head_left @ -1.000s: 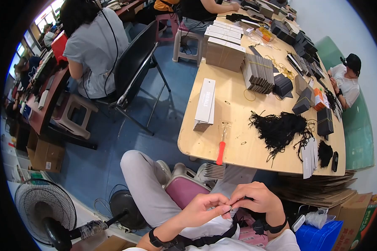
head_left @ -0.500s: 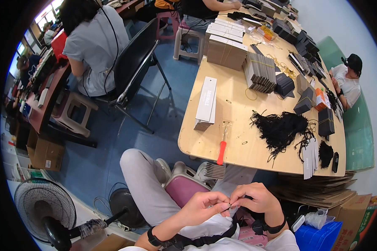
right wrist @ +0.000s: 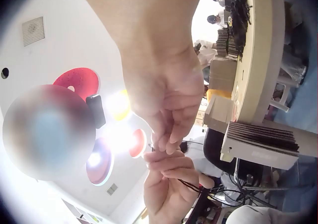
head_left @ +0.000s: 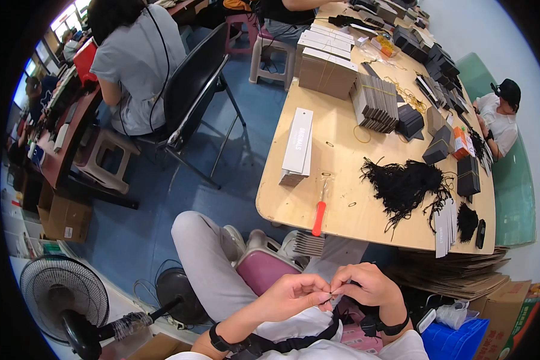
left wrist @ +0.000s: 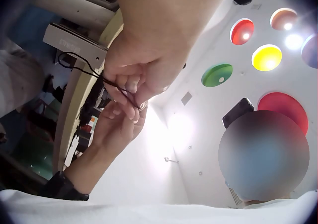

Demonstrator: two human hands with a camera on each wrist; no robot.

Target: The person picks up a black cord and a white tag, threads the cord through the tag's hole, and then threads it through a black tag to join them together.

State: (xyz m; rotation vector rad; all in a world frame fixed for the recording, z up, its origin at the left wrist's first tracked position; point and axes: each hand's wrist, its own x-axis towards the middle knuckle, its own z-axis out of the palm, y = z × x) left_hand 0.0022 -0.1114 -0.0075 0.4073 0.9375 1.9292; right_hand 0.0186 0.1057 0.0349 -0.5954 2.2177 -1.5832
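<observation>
Above the lap, the left hand [head_left: 296, 297] and right hand [head_left: 369, 285] meet fingertip to fingertip. A thin black cord [left wrist: 79, 56] is pinched between them, its loop hanging free beside the left hand [left wrist: 149, 60] in the left wrist view. The right hand [left wrist: 117, 127] pinches the cord from the other side there. In the right wrist view the cord [right wrist: 191, 185] trails out from the left hand [right wrist: 171, 184], whose fingertips touch those of the right hand [right wrist: 166, 95]. The cord's end between the fingertips is mostly hidden.
On the table [head_left: 282, 204] lie a red-handled tool [head_left: 319, 218], white tags [head_left: 297, 141], a black cord pile [head_left: 402, 186] and banded stacks [head_left: 373, 102]. A fan [head_left: 66, 300] stands at left, a blue bin [head_left: 459, 337] at right. Other people sit nearby.
The hands keep pinching the cord with their fingertips together, and their pose has barely changed. The head view has shifted slightly.
</observation>
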